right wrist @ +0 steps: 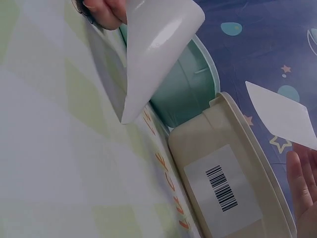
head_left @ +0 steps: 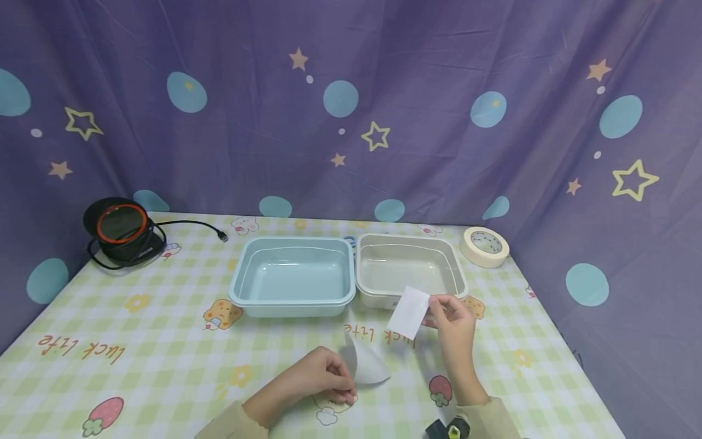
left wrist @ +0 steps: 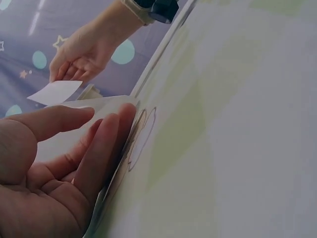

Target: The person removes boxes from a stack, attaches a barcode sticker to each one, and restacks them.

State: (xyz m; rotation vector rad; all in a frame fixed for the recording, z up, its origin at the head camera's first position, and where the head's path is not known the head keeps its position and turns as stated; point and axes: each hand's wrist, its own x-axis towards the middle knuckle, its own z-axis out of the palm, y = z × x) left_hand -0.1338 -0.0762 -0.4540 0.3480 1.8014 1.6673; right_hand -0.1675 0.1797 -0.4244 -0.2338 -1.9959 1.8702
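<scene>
Beige sleeves [head_left: 233, 424] enter at the bottom edge of the head view. The left hand [head_left: 323, 375], its fingers loosely bent, is beside a curled white sheet [head_left: 370, 366] at lower centre; whether it touches this sheet, I cannot tell. The right hand [head_left: 456, 317], right of centre, pinches a small white label [head_left: 408, 313] near its upper right corner. The label is tilted, its long axis going from upper right to lower left, in front of the cream basin [head_left: 406, 265]. This basin and the light blue basin [head_left: 293, 280] stand side by side in the middle, with glossy inner floors visible.

In the left wrist view, the thumb is apart from the fingers, and the sheet appears behind them.

In the right wrist view, the label is at right, one sharp corner pointing to upper left; a barcode sticker [right wrist: 223, 191] is on the cream basin's side, at lower right.
</scene>
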